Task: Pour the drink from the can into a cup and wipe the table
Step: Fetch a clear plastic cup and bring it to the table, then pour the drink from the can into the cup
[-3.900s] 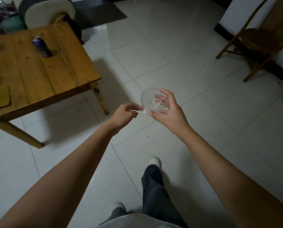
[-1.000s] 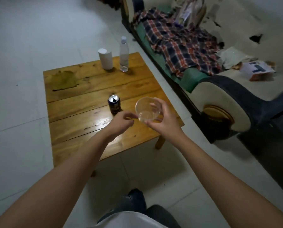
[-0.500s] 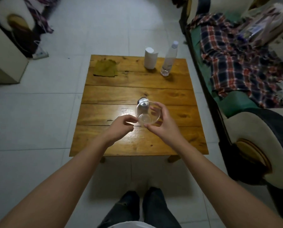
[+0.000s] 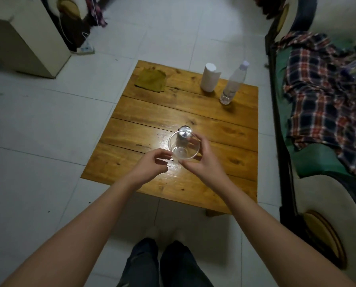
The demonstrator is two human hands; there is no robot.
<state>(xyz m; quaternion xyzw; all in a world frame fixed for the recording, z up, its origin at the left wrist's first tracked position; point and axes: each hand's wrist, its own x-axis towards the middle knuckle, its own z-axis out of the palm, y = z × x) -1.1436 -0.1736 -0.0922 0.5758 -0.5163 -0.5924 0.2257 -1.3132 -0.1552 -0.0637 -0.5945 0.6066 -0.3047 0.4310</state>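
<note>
- Right hand (image 4: 202, 162) grips the empty cup (image 4: 183, 146) over the table (image 4: 224, 129); left hand (image 4: 150, 165) loosely curled, holding nothing.
- Can (image 4: 185, 131) upright at the cup's 12 o'clock, cloth (image 4: 151, 80) at 11.
- Step: placing the cup. Next, set it down clear of the can.

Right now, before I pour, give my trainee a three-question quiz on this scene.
1. True or false: the cup already holds a drink.
2. Which hand grips the cup: A) left hand, B) right hand?
3. Fill in: the green cloth lies at the table's far ____ corner.

Key: 1 false, the cup looks empty. 2 B; the left hand's fingertips are only at its rim. 3 left.
</note>
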